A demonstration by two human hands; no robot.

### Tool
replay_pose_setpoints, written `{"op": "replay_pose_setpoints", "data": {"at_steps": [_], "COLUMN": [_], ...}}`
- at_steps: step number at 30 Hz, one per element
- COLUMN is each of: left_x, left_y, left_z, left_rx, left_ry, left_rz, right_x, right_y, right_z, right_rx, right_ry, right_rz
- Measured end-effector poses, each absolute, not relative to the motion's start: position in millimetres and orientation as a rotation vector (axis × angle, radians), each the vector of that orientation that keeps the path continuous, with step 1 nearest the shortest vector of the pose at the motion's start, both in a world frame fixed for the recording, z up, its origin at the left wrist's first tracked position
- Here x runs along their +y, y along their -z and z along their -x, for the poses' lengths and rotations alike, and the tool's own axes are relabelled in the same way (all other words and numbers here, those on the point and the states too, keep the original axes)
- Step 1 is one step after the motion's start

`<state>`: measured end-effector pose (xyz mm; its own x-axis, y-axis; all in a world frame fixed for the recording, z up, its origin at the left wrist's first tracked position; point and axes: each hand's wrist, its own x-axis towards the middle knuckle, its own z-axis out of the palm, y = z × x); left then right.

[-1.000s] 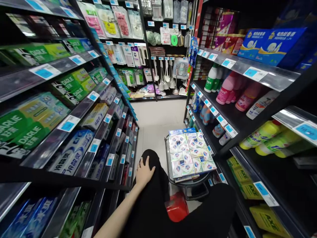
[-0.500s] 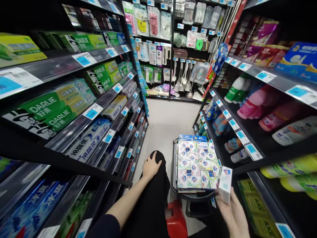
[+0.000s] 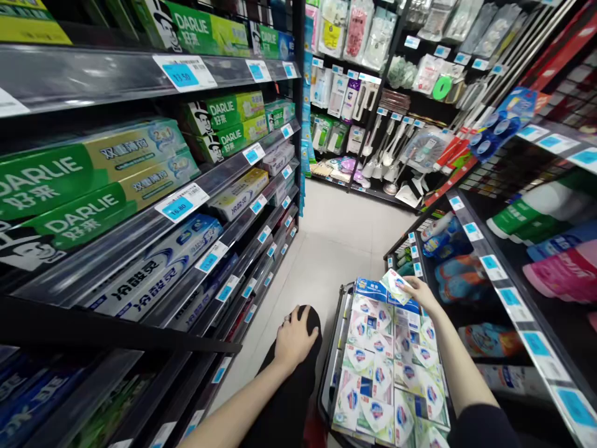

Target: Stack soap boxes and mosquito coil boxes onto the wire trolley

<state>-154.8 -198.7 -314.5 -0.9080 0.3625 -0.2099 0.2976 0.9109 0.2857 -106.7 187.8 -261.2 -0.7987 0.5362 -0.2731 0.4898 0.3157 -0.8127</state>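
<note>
We have tall dark shelves (image 3: pixel 107 81) filling the left of the frame, stacked with green DARLIE boxes (image 3: pixel 116 165), while more shelves (image 3: pixel 508 255) carrying bottles (image 3: pixel 562 274) line the right side. A rack (image 3: pixel 390 65) of hanging household goods closes off the top centre, and pale floor (image 3: pixel 345 218) lies between. At the lower centre-right we find a black-rimmed basket (image 3: pixel 328 361), loaded with a broad layer of soap packs (image 3: pixel 375 376), white with green, red and blue printing. Just left of it, our black-clad leg (image 3: pixel 289 410) juts up from the bottom edge. Our left hand (image 3: pixel 293 339) rests on that knee near the bottom centre, fingers spread, grasping nothing. Our right hand (image 3: pixel 417 294), right of centre, reaches past the packs and pinches a small white-and-green box (image 3: pixel 395 286). That box sits tilted over the blue strip at the far end of the load; whether it touches there we cannot tell. Smallest is the ring (image 3: pixel 286 318) on our left hand
</note>
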Motion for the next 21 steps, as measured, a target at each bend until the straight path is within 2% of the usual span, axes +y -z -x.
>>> {"op": "replay_pose_setpoints", "data": {"at_steps": [4,8,15,21], "left_x": [-199.5,-200.7,-197.4,-194.7], "left_y": [317.3,321.4,323.5,324.8], "left_z": [156.8,161.4,165.3,162.9], "left_rx": [2.792,2.774,2.747,2.740], "left_ry": [-0.383,-0.367,-0.394,-0.399], "left_rz": [-0.488,-0.454,-0.434,-0.445], "right_x": [185.1,179.6,189.2,182.9], "right_y": [312.1,348.6,376.8,392.8], "right_z": [169.3,185.8,191.0,188.1], "right_rx": [-2.670,-2.777,-2.943,-2.971], "right_ry": [-1.573,-1.623,-1.263,-1.264], "right_rz": [0.867,0.796,0.819,0.712]}}
